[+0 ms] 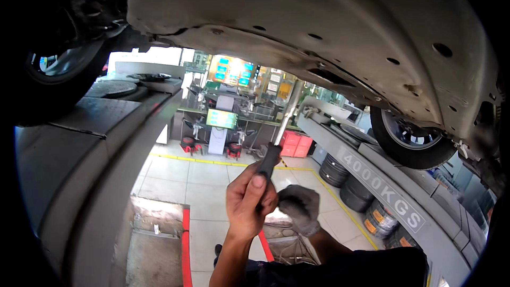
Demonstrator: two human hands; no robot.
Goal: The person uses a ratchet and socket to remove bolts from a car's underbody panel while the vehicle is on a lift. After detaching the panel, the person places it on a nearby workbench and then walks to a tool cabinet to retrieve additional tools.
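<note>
My bare left hand (249, 196) is wrapped round the black handle (270, 162) of a long rod-shaped tool, its thumb lying along the grip. From the handle a pale, straight shaft (290, 109) slants up and away toward the car underside; what kind of tool it is I cannot make out. Close to the right of that fist is my right hand (300, 209), in a grey glove, its fingers curled and slightly blurred. Whatever it may hold is hidden. Overhead spreads the grey underside (319, 16) of a raised car, with several holes and seams.
Grey lift runways flank me, the left one (95, 143) and the right one (382, 180), with car wheels above them. Tyres (356, 194) lie under the right runway. Behind stand red boxes (295, 144) and a screen stand (218, 133). Red-edged floor recesses (186, 244) lie below.
</note>
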